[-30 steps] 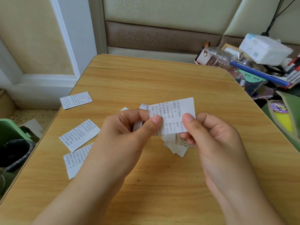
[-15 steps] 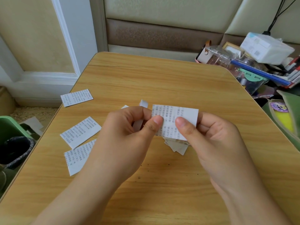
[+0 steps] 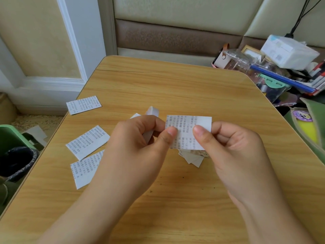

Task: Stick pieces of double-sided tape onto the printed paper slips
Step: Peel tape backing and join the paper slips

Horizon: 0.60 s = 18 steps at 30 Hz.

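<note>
Above the middle of the wooden table (image 3: 175,88) I hold a printed paper slip (image 3: 186,126) between both hands. My left hand (image 3: 140,147) pinches its left edge with thumb and forefinger; a white strip of tape (image 3: 152,110) sticks up behind those fingers. My right hand (image 3: 233,152) pinches the slip's right side, thumb on its face. Three more printed slips lie flat at the table's left: one far (image 3: 84,104), one in the middle (image 3: 88,142), one near (image 3: 84,169) and partly under my left forearm. Small white paper scraps (image 3: 191,157) lie under the held slip.
A green bin with a dark liner (image 3: 15,155) stands on the floor left of the table. At the right, off the table's edge, is a cluttered pile: a white box (image 3: 288,51), clear plastic bags, a blue bar and green pouches (image 3: 309,127). A padded wall is behind.
The held slip has turned from tilted to nearly level and dropped a little. My right thumb has slid left across its face. The slips on the table have not moved.
</note>
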Motion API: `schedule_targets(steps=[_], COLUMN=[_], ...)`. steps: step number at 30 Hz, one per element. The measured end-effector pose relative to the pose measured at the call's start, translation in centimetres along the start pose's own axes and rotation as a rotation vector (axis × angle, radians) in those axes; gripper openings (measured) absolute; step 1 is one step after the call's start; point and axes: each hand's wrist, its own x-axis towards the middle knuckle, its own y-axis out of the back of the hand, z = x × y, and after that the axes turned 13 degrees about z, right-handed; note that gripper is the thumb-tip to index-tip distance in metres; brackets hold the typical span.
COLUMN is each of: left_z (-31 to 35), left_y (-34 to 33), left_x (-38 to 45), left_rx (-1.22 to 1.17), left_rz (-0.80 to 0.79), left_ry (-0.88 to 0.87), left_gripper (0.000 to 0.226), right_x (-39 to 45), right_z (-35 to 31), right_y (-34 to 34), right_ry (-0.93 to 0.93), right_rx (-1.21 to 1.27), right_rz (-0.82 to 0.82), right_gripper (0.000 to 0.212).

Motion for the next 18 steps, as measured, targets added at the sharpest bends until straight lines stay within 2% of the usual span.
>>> schedule_targets(steps=[4, 6, 8, 12, 16, 18], left_z=[-0.5, -1.1, -1.5, -1.9, -2.5, -2.7], left_y=[0.7, 0.9, 0.7, 0.4, 0.0, -0.1], left_x=[0.3, 0.6, 0.7, 0.5, 0.8, 1.0], left_rx=[0.39, 0.651, 0.812, 0.941, 0.988, 1.002], left_rz=[-0.001, -0.044, -0.143, -0.285, -0.316, -0.324], left_ry=[-0.202, -0.251, -0.277, -0.334, -0.272, -0.25], left_gripper=[0.015, 0.028, 0.035, 0.035, 0.033, 0.032], right_x=[-0.1, -0.4, -0.8, -1.4, -0.9, -0.7], right_z=[0.6, 0.6, 0.7, 1.5, 2.0, 2.0], right_y=[0.5, 0.3, -0.3, -1.9, -2.0, -1.8], right_ry=[-0.048, -0.089, -0.094, 0.02, 0.134, 0.228], right_rx=[-0.204, -0.313, -0.429, -0.625, -0.735, -0.765], right_rz=[-0.101, -0.144, -0.197, -0.183, -0.132, -0.142], right_gripper=[0.036, 0.035, 0.041, 0.048, 0.02, 0.019])
